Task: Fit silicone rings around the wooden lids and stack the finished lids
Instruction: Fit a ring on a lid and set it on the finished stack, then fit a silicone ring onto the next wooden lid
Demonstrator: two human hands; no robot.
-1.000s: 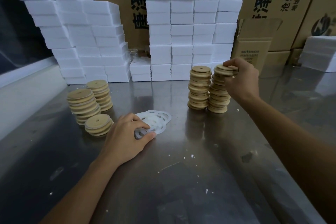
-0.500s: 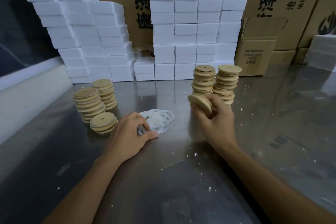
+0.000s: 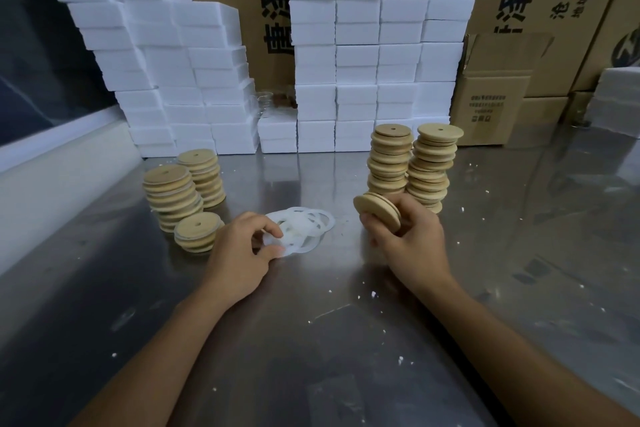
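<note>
One wooden lid point(image 3: 377, 212) still gripped in right hand point(image 3: 408, 239); left hand point(image 3: 239, 253) unmoved on rings point(image 3: 304, 225).

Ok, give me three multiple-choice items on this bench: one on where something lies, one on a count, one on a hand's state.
1. Where does the pile of silicone rings lie?
A. on the cardboard box
B. on the metal table between the lid stacks
C. on top of a lid stack

2. How many stacks of lids stand on the left?
A. one
B. three
C. five

3. What is the right hand doing?
A. holding a wooden lid
B. lying flat on the table
C. lifting a foam block

Answers:
1 B: the rings rest on the table at the left hand.
2 B: three left stacks.
3 A: fingers grip the wooden lid.
</note>
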